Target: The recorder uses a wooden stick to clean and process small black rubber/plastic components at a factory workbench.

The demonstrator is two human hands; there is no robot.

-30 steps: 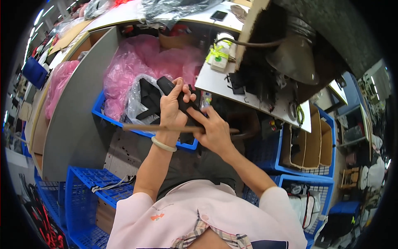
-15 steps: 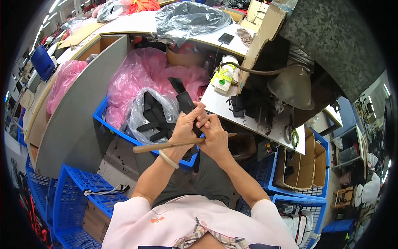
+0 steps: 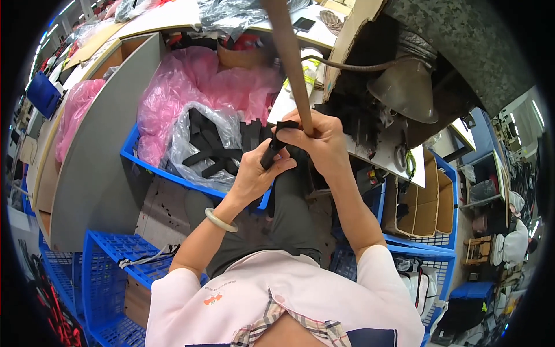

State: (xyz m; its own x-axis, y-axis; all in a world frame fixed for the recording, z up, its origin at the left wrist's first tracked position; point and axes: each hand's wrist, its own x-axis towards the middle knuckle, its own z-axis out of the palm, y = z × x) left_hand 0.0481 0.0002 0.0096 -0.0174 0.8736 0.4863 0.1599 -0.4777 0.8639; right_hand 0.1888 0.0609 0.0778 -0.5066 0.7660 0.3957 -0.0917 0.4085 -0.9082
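My left hand [image 3: 255,174] is closed around a short black fabric strap piece [image 3: 270,152], gripping its lower part. Against the upper end of that piece, my right hand [image 3: 321,141] presses its thumb and also holds a wooden stick [image 3: 293,63] in its fist. The stick rises from the right hand toward the top of the view. Just beyond the hands, a clear plastic bag [image 3: 180,136] with black straps [image 3: 215,155] lies in a blue crate [image 3: 173,178]. More black pieces [image 3: 251,134] sit beside the bag.
Pink plastic sheeting [image 3: 173,87] fills the crate's back. A white table [image 3: 416,168] with black scraps and a lamp [image 3: 404,92] stands right of my hands. Blue crates stand at lower left [image 3: 110,254] and right [image 3: 454,231]. A grey partition [image 3: 104,150] rises at left.
The wooden stick has swung from lying sideways, pointing left, to pointing up and away. The black piece has turned and now lies lower between both hands. My right hand has risen.
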